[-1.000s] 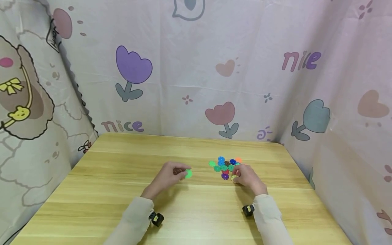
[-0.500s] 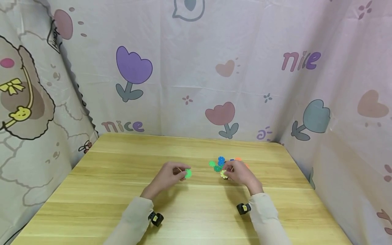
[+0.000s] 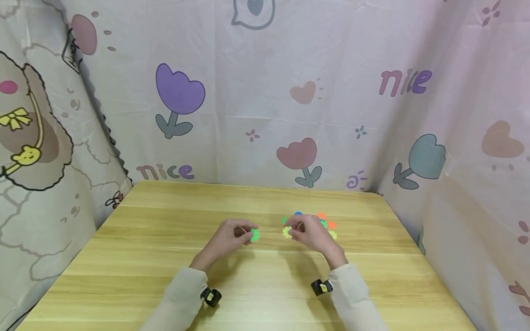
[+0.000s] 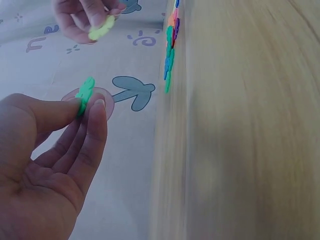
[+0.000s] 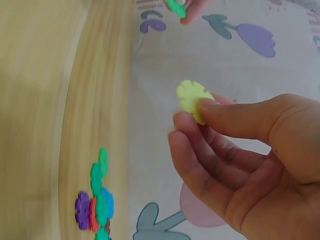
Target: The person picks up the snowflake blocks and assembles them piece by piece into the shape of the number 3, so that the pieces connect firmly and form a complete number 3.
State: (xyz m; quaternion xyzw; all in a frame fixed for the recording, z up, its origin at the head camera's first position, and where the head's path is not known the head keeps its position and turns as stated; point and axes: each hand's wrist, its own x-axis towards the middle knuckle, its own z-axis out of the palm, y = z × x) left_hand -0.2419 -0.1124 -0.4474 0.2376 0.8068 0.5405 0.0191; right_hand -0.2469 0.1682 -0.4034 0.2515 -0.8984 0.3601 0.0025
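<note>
My left hand (image 3: pixel 227 240) pinches a green notched plastic disc (image 4: pixel 85 95) between thumb and fingertips, above the table. A yellow disc of the same snowflake-like kind (image 5: pixel 192 98) is pinched between the thumb and fingers of my right hand (image 3: pixel 313 234). The two discs face each other in the head view, with a gap between the hands. Under and behind the right hand lies a loose cluster of several more discs, among them an orange one (image 3: pixel 321 215), a purple one (image 5: pixel 82 210) and a blue one (image 5: pixel 107 202). The right hand hides part of that cluster in the head view.
A wooden table (image 3: pixel 165 276) spreads beneath both hands, its far edge close to a patterned curtain (image 3: pixel 248 92). Small black cameras sit at the left wrist (image 3: pixel 211 297) and the right wrist (image 3: pixel 321 287).
My right hand has picked the yellow disc up from the right side of the cluster and moved it left toward the left hand. The left hand with the green disc has stayed nearly still.
</note>
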